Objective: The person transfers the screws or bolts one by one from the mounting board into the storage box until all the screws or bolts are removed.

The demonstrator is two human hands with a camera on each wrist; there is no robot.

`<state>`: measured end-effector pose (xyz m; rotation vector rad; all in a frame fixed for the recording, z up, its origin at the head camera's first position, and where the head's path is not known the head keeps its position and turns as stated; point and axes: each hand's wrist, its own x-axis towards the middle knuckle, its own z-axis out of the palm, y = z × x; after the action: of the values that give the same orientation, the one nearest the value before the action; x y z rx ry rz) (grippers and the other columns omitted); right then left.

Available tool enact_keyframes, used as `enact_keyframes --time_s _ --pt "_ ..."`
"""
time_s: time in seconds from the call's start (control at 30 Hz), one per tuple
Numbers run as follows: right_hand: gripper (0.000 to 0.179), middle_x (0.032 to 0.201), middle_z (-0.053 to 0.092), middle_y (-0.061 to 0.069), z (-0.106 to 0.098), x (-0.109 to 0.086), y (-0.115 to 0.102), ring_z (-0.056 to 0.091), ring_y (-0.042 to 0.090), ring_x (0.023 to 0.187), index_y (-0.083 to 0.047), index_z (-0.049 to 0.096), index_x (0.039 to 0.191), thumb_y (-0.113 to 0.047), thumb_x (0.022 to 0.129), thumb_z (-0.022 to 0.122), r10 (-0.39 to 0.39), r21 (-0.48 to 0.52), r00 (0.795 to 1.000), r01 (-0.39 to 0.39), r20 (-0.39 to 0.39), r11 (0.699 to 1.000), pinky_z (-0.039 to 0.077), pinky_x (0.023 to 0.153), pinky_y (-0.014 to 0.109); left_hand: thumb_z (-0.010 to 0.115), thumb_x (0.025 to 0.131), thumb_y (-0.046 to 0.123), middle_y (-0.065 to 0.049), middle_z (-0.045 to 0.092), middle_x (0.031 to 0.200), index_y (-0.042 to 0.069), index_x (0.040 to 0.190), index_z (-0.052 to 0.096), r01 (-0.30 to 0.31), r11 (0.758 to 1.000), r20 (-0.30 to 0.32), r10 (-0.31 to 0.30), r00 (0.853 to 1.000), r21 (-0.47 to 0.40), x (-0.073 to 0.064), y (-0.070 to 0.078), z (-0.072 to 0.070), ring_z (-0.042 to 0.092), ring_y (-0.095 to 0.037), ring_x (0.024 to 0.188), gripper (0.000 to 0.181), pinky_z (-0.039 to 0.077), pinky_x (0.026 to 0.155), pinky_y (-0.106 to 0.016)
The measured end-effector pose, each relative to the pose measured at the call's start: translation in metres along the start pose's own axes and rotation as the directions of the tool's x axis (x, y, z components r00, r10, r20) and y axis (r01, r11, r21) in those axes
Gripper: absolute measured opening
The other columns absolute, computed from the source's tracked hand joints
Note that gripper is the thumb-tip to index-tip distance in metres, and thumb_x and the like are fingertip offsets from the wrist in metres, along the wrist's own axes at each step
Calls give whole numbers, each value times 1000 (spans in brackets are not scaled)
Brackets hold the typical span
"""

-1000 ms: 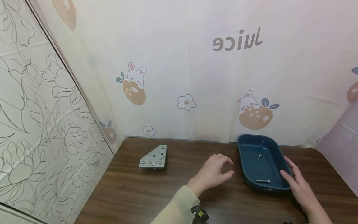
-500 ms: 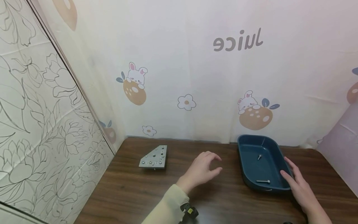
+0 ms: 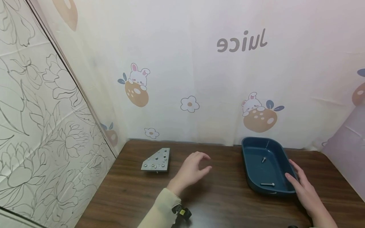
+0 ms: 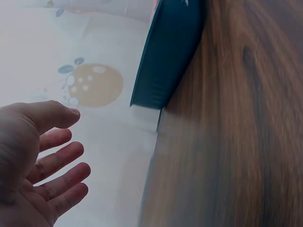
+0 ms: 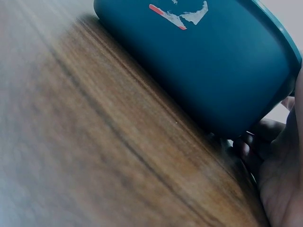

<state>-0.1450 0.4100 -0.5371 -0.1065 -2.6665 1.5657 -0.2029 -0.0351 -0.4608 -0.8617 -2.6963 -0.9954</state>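
My left hand (image 3: 190,170) hovers over the middle of the table with nothing in it, thumb and fingers loosely spread apart. In the left wrist view its fingers (image 4: 64,158) are relaxed. My right hand (image 3: 305,191) grips the right side of a dark blue tray (image 3: 247,171), thumb over the rim and fingers along the outer wall. Two bolts lie inside the tray: a short bolt (image 3: 263,159) towards the back and a longer bolt (image 3: 267,184) near the front. To the left of my left hand is a grey metal plate (image 3: 156,159) with cut corner, holes and several bolts.
The brown wooden table (image 3: 131,193) runs back to a printed white curtain (image 3: 171,79). A floral panel (image 3: 54,133) stands along the left. The tray's outer wall bears torn sticker remains (image 5: 177,16).
My left hand has moved left, away from the tray and towards the metal plate, its fingers still loosely spread. The right hand and the tray stay where they were.
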Motion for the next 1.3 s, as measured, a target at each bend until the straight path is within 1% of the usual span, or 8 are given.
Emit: enact_keyframes --time_s 0.1,0.3,0.6,0.73,0.83,1.03,1.1,1.3 --pt "79 178 -13 30 0 0 0 -14 64 157 -27 -10 176 -45 118 40 2 -1 1000 -2 -2 1000 -6 111 91 80 102 27 2 72 129 16 131 72 30 999 -6 -30 1000 -16 -3 -6 -7 67 -18 123 32 56 105 -38" --pt "79 177 -14 30 -1 0 -1 -13 67 156 -29 -11 175 -47 118 40 19 -4 1000 -19 3 1000 -5 110 93 80 102 26 -3 73 130 13 132 71 64 997 -12 -64 998 -37 -11 -23 -19 68 -26 124 34 56 105 -42" --pt "80 177 -13 31 0 1 -3 -10 70 155 -29 -12 175 -49 117 40 38 -16 999 -38 8 999 -2 108 94 81 101 23 -7 73 129 11 131 71 132 990 -50 -134 990 -41 -22 -51 -43 67 -26 121 34 56 103 -49" --pt "80 177 -14 31 0 1 -4 -11 69 156 -29 -12 175 -48 117 40 30 -14 1000 -30 6 999 -3 109 93 80 100 20 -10 72 129 7 132 70 133 990 -62 -136 989 -47 -26 -61 -53 68 -30 122 35 57 102 -52" --pt "80 177 -14 30 0 0 -4 -12 68 156 -27 -12 175 -48 117 39 28 -15 1000 -28 6 1000 -4 109 93 80 100 19 -10 72 130 6 132 70 142 989 -78 -145 986 -45 -30 -68 -61 67 -30 124 36 56 105 -53" --pt "82 177 -13 32 0 0 -7 -9 69 156 -23 -12 175 -50 117 40 45 -17 999 -45 3 999 -2 109 93 81 100 17 -12 72 132 6 132 70 191 980 -99 -196 976 -57 -37 -81 -75 66 -33 128 35 53 109 -55" --pt "83 177 -12 33 0 1 -7 -8 70 155 -23 -12 175 -51 117 40 50 -19 999 -50 1 999 -2 109 93 81 100 17 -12 72 132 6 131 71 207 977 -103 -212 972 -60 -40 -85 -80 67 -34 127 34 54 108 -57" --pt "82 177 -12 32 0 0 -6 -8 69 156 -23 -12 175 -50 117 40 40 -14 999 -40 -1 999 -3 110 93 82 100 18 -7 73 130 10 129 74 252 966 -117 -258 959 -65 -47 -98 -93 68 -30 126 30 55 107 -55"
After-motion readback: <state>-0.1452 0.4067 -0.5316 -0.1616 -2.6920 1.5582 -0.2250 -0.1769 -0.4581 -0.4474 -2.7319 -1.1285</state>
